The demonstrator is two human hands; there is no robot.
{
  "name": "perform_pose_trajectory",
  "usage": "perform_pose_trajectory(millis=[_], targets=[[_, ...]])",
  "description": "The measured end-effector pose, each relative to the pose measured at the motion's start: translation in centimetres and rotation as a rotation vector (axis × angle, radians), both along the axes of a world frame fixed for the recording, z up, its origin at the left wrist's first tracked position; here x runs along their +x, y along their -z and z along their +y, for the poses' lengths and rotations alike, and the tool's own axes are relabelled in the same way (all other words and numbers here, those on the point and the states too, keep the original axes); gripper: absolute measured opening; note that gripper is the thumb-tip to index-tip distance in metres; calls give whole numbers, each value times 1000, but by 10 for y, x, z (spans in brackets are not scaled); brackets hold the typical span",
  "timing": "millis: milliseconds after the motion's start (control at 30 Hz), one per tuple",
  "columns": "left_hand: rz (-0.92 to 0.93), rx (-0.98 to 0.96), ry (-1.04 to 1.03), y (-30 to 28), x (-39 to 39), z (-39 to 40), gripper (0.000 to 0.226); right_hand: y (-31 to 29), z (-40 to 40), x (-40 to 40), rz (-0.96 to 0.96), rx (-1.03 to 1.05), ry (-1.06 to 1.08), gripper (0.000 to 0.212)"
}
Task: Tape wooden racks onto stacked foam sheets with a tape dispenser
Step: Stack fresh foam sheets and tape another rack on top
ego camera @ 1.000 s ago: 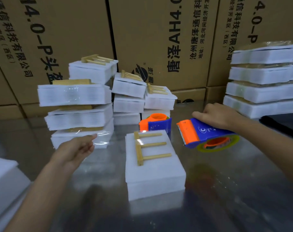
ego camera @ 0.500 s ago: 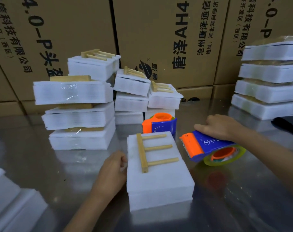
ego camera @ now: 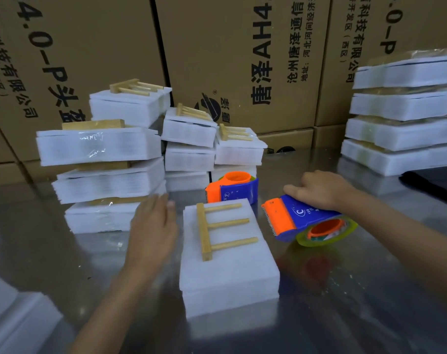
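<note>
From my remote feed: on the steel table (ego camera: 345, 290) a stack of white foam sheets (ego camera: 230, 274) lies in the centre, with a wooden rack (ego camera: 218, 229) resting flat on its top sheet, the rack's spine toward the left edge and its three pegs pointing right. I see my left hand (ego camera: 153, 226) just beside the stack's left side, fingers straight and together, holding nothing; the hand is blurred, and I cannot tell whether it touches the foam. My right hand (ego camera: 322, 190) has its fingers curled over the top of a blue and orange tape dispenser (ego camera: 301, 221), which lies on the table just right of the stack, its serrated orange end facing the foam and its yellowish tape roll (ego camera: 327, 232) toward me. A second tape dispenser (ego camera: 232, 189) stands just behind the stack. Behind it and to the left are piled foam bundles (ego camera: 102, 172), some wrapped in clear tape, several topped with racks; more wrapped bundles (ego camera: 401, 129) are stacked at far right. Printed cardboard cartons (ego camera: 217, 47) line the back
</note>
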State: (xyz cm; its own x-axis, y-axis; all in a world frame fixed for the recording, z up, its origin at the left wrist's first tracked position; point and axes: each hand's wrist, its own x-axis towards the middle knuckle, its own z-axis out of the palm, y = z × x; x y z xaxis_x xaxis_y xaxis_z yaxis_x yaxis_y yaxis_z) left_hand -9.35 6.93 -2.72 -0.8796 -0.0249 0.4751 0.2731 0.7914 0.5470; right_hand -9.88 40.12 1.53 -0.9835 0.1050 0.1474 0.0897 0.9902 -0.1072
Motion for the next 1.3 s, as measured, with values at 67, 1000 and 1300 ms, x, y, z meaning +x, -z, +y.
perform_pose_trajectory(millis=[67,1000,1300], targets=[[-38,117,229,-30,-6,41,37,0,0,-1,2,-3,-1,56],[-241,-658,486,-26,-16,141,17,-3,66,16,-118,236,58,57],[-326,-190,595,4,-11,167,14,3,54,7,-94,315,84,56]])
